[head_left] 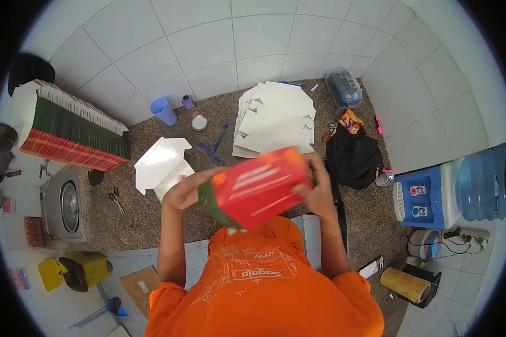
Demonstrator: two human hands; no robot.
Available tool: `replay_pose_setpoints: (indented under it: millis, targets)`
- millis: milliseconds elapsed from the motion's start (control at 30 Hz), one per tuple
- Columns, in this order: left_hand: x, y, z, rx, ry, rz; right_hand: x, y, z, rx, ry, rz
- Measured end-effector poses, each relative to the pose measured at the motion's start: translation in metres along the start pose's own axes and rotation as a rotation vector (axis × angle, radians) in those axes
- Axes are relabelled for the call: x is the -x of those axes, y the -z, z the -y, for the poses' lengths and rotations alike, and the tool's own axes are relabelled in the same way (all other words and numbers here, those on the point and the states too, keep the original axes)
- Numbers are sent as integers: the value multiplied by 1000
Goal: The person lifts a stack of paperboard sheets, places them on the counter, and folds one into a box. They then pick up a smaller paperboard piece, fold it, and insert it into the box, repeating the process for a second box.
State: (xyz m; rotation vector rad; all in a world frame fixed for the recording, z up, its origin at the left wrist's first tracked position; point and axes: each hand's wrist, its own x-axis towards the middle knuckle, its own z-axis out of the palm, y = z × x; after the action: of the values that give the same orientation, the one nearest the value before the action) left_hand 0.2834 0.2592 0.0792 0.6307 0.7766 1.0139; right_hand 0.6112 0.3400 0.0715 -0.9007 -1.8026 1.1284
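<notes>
Above the speckled counter [143, 227], I see the red box [255, 188] mid-frame, gripped between left hand [186, 190] and right hand [319, 188], long axis slanting up rightward.

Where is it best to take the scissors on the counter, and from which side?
I would grip the scissors by the dark handle loops, coming from above. They lie flat on the counter, loops towards the tiled wall and blades towards the front edge, so this way fingers should stay clear of the points.
</notes>
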Motion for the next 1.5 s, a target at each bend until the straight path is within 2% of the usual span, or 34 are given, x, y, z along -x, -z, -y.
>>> replay_pose_setpoints:
  millis: [33,100,133,200,233,300,333,400,433,467,533,567,600,667,700,833,900,967,1000,1033,1067,1100,1133,1200,1233,1267,1300,1333,1400,1433,1467,1500]
  targets:
    - [0,4,4,-8,-3,2,3,-6,-5,-3,7,-5]
    - [3,5,7,127,-184,-4,12,-25,-7,-508,-294,-317]
    - [3,4,5,122,-180,-3,12,-25,-12,-513,-294,-323]
    - [1,-8,2,-855,-235,-184,6,-21,-25,-73,-296,-182]
    - [2,-18,2,-851,-236,-183,-1,-19,-22,-69,-296,-181]
    - [4,-38,5,-1036,-145,-72,-17,-19,-8,877,211,-423]
    - [0,-43,15,-1034,-145,-70,-21,-20,0,880,210,-423]
    - [-1,-48,38,-870,-163,138,-19,-35,14,-168,-91,201]
    - [2,-47,37,-962,-40,171,-16,-46,15,-313,-90,205]
    - [3,-46,37,-965,-43,176,-13,-47,6,-310,-87,200]
    - [8,-43,41,-175,483,-89,-15,-49,-1,-840,-28,32]
    - [5,-29,48,-61,490,31,-13,-54,-1,-742,-27,9]
    - [1,-26,58,-51,489,22,-19,-50,9,-746,-35,19]
    - [-7,-28,78,-169,390,-25,-36,-37,19,-201,-87,617]
    - [-9,-29,84,-166,393,-22,-41,-31,14,-105,-70,755]
    - [-14,-38,83,-100,334,-90,-39,-24,16,67,47,795]
    - [-15,-39,76,-62,317,-125,-32,-33,30,174,-139,233]
    - [-17,-35,68,-228,168,-94,-30,-36,31,96,-137,282]
    - [-15,-41,61,-226,167,-97,-30,-37,31,19,-133,321]
    - [-11,-51,51,-264,87,-102,-29,-40,27,18,-133,322]
    - [-9,-57,45,-302,8,-106,-28,-44,19,-117,-90,297]
    - [-11,-58,46,-304,7,-107,-28,-48,17,-250,-45,271]
    - [-13,-57,47,-321,11,-74,-28,-52,18,-252,-44,274]
    - [-18,-59,50,-340,10,-50,-26,-61,23,-10,205,112]
    - [-22,-64,53,-291,-49,-68,-18,-65,21,-14,208,118]
    - [-26,-67,52,-247,-111,-84,-6,-71,15,-24,220,-68]
    - [-26,-72,39,-112,-70,-266,3,-75,11,-35,233,-256]
    - [-30,-76,29,-116,-81,-269,10,-75,10,-39,244,-253]
    - [-41,-84,17,279,-371,-529,20,-73,7,102,429,-163]
    - [-50,-84,25,269,-431,-551,18,-80,1,203,536,-154]
    - [-57,-84,37,270,-428,-548,16,-82,-3,205,534,-156]
    - [-64,-84,49,210,-505,-563,8,-81,-6,302,522,-188]
